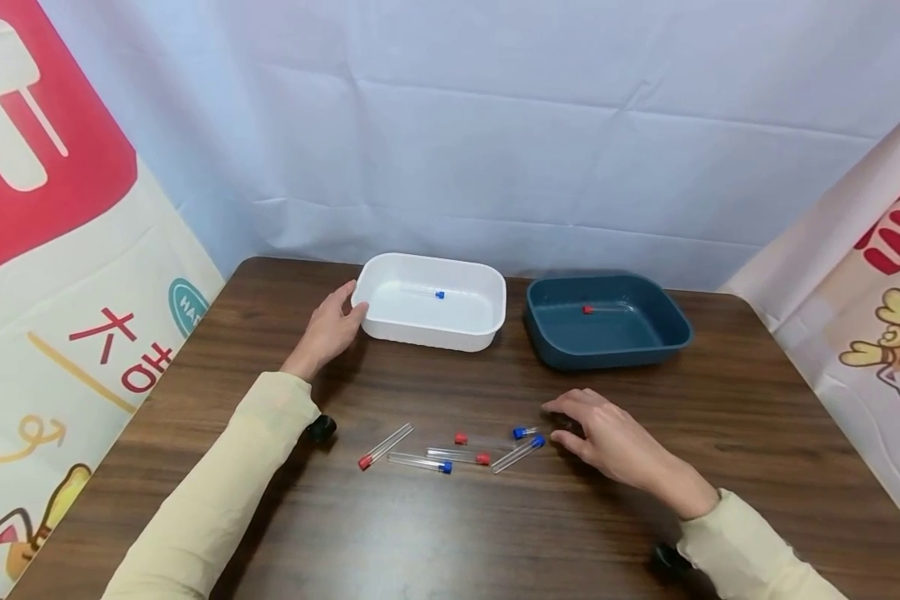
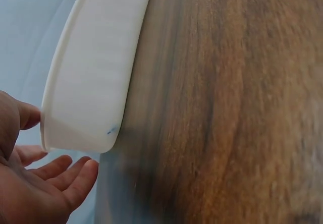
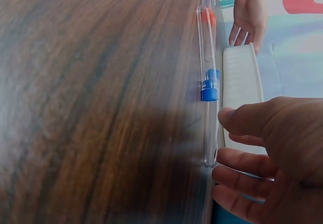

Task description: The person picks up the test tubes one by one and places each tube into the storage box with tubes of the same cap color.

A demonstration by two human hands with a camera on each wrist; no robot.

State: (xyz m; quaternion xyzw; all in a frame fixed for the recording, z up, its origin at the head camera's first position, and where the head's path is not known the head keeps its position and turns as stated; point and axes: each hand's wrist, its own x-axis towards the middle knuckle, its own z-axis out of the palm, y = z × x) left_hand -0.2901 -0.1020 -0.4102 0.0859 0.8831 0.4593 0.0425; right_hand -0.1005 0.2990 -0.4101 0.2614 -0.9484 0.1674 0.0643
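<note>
My left hand (image 1: 330,327) is at the left end of a white basin (image 1: 435,332), its fingers fairly straight and thumb at the rim. In the left wrist view, the thumb and index finger meet the basin's corner; the other fingertips lie just beside it. Over the table, my right hand (image 1: 607,437) hovers with bent, parted fingers and nothing visibly held. Close to its fingertips lie two blue-capped test tubes, one angled tube (image 1: 521,452) and another (image 1: 526,432) partly hidden by the hand. In the right wrist view, a clear tube (image 3: 211,133) ends near those fingers.
More test tubes lie left of the right hand: a blue-capped one (image 1: 420,462) and several red-capped ones, including an angled tube (image 1: 386,446). One blue-capped tube (image 1: 439,295) lies inside the white basin. The dark blue basin (image 1: 607,358) holds a red-capped tube (image 1: 588,310).
</note>
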